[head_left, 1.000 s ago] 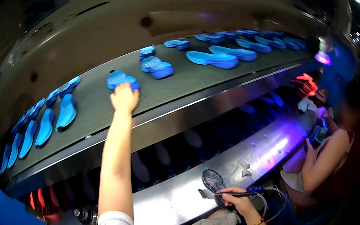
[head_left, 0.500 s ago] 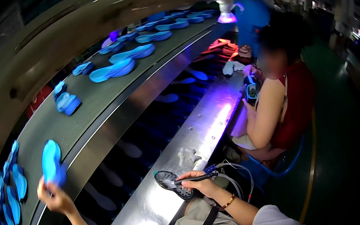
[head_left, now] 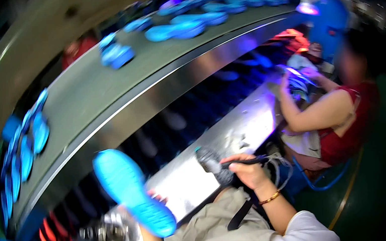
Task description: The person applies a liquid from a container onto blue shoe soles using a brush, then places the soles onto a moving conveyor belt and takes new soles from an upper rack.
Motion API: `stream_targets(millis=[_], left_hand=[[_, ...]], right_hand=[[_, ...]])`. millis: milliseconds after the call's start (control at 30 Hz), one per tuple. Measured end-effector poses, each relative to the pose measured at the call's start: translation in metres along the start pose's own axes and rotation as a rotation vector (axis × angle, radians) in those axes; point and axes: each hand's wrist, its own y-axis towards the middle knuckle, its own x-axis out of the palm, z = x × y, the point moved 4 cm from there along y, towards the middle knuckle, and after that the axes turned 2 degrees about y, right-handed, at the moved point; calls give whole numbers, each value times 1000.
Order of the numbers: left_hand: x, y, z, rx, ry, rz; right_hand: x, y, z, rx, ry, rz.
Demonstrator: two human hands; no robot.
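A bright blue shoe sole (head_left: 132, 189) is in my left hand (head_left: 157, 197), raised above the near side of the metal bench. It hides most of the palm, with some fingertips showing past its right edge. My right hand (head_left: 247, 170) is closed round a slim black pen-like tool (head_left: 248, 161), which has pale tubes trailing from its rear end. Just left of the tool's tip, a dark treaded shoe sole (head_left: 206, 158) lies on the bench (head_left: 188, 185); the right fingers are close to it. Motion smears the picture.
A conveyor belt (head_left: 91, 94) carrying several blue soles (head_left: 188, 28) runs above the bench. Pale pieces (head_left: 235, 141) lie beyond the dark sole. Metal fittings (head_left: 104, 233) stand at the lower left. At right, a co-worker in red (head_left: 341, 118) sits handling a shoe part under purple light.
My left hand has brought the blue sole from over the belt's edge down and right, over the bench. The right hand still grips the pen-like tool. The view has swung left.
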Motion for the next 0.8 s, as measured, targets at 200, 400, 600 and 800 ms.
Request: stream_targets(millis=[200, 400, 600, 800], left_hand=[[-29, -5, -79, -286, -14, 442], [14, 7, -79, -226, -110, 358], [-10, 2, -84, -124, 105, 747], [-15, -10, -39, -80, 187, 596]], right_hand=[[44, 26, 28, 143, -71, -157], [70, 72, 50, 115, -156, -122], [139, 50, 40, -582, -974, -388], [120, -9, 37, -216, -974, -811]])
